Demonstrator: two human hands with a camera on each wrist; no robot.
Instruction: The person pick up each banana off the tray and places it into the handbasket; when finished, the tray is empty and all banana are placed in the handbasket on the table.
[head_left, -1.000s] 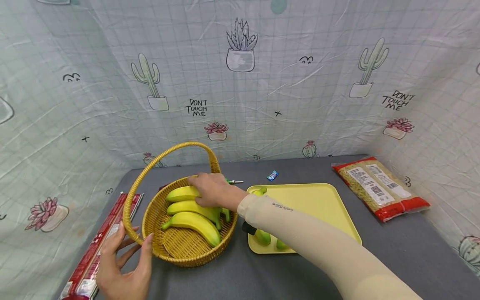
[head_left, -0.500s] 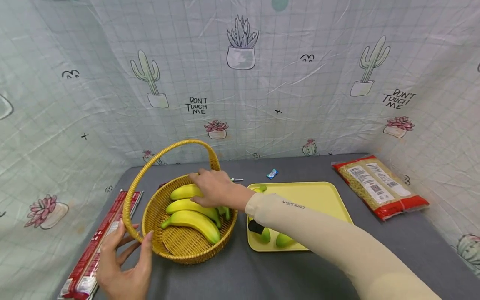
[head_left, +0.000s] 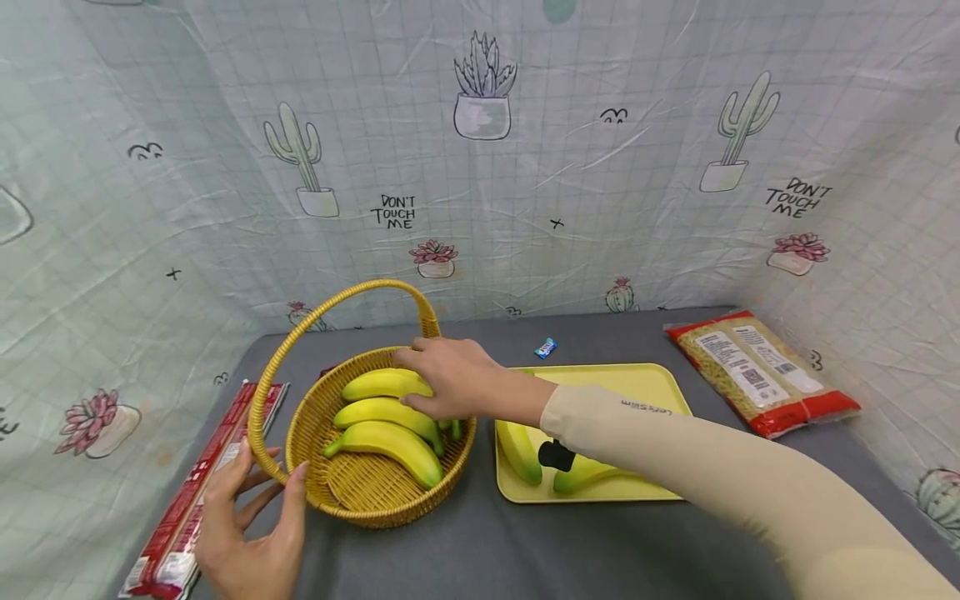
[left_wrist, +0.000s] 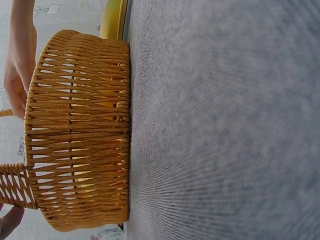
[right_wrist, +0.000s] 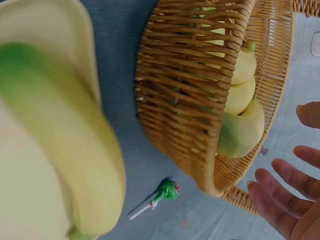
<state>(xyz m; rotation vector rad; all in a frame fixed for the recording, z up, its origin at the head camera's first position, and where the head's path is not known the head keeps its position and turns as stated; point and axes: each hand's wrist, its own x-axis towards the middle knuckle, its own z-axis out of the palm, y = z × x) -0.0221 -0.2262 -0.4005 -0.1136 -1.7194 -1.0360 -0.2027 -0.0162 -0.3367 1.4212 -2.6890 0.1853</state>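
Note:
A yellow wicker basket [head_left: 360, 500] with a tall hoop handle stands left of centre, with several bananas [head_left: 390, 446] lying in it. At the foot of its handle, my left hand [head_left: 251, 533] grips with thumb and fingers on either side; one fingertip shows against the handle in the left wrist view. My right hand [head_left: 450, 375] hovers over the basket's far right rim, fingers loosely spread and holding nothing, as the right wrist view shows. Beside the basket, a pale yellow tray [head_left: 630, 383] carries bananas [head_left: 517, 454], partly hidden by my right arm.
A red packet [head_left: 206, 483] lies long and flat at the left. A red-ended pasta bag [head_left: 761, 375] lies at the right. A small blue wrapped candy [head_left: 545, 347] sits behind the tray. The right wrist view shows a green-wrapped lollipop [right_wrist: 166, 190] between tray and basket.
My right hand has drawn back to the right from above the bananas in the basket, its forearm shifting further over the tray. The left hand and basket have stayed put.

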